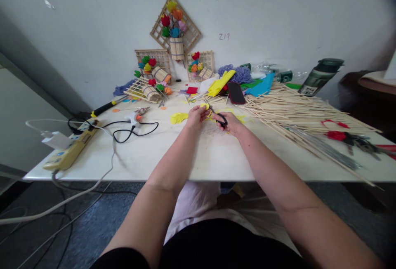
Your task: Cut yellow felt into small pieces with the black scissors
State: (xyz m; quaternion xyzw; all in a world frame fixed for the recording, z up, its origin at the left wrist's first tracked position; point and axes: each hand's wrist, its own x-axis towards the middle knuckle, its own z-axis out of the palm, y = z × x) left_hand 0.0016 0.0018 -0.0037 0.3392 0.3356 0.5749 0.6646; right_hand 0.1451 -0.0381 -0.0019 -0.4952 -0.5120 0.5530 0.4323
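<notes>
Craft workshop, bamboo sticks [297,110], glue gun [134,117]

You cut a yellow paper piece [204,106] with black-handled scissors [220,119]. The counter [173,153] was white. A black phone [236,93] lay by a blue sheet [261,87]. The power strip [71,149] was yellow, and the sticks [297,114] were light tan.

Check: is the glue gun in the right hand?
No. The right hand holds black-handled scissors; the glue gun lies on the table, left.
</notes>
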